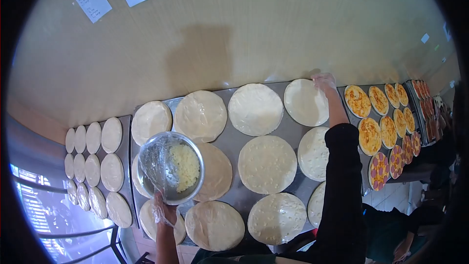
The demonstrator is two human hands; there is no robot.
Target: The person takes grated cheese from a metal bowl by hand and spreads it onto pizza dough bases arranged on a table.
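My left hand [163,210], in a clear plastic glove, grips the near rim of a metal bowl [202,168]. Grated pale cheese [185,168] fills the bowl's right side, and clear plastic film [154,164] covers its left side. The bowl hangs over several dough rounds and hides parts of them. My right hand [324,82], also gloved, is stretched to the far right dough round [306,102], at its upper right edge. Its fingers look bunched together; what they hold is too small to make out. Pale bits dot a nearer dough round [267,165].
More plain dough rounds [112,172] lie on a tray at the left. At the right, sauced rounds [357,101] and sausage-topped ones [379,171] sit on another tray. A wall [273,29] rises behind the table. A co-worker's arm [404,247] shows at lower right.
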